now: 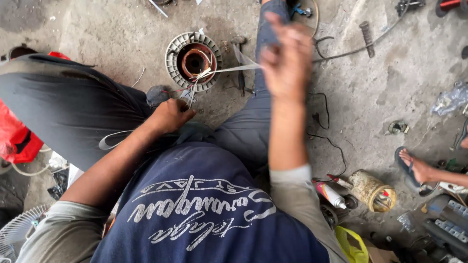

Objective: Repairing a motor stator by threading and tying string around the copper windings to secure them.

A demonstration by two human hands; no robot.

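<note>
A round grey motor stator with copper windings (194, 61) is seen on the stained concrete floor (390, 83), upper centre of the frame. A thin white strip of tape (229, 69) is stretched from the windings to the right hand (286, 61), which is raised, blurred and closed on it. The left hand (170, 115) is closed just below the stator, pinching the strands there. A yellowish cylindrical canister (373, 190) lies lower right.
</note>
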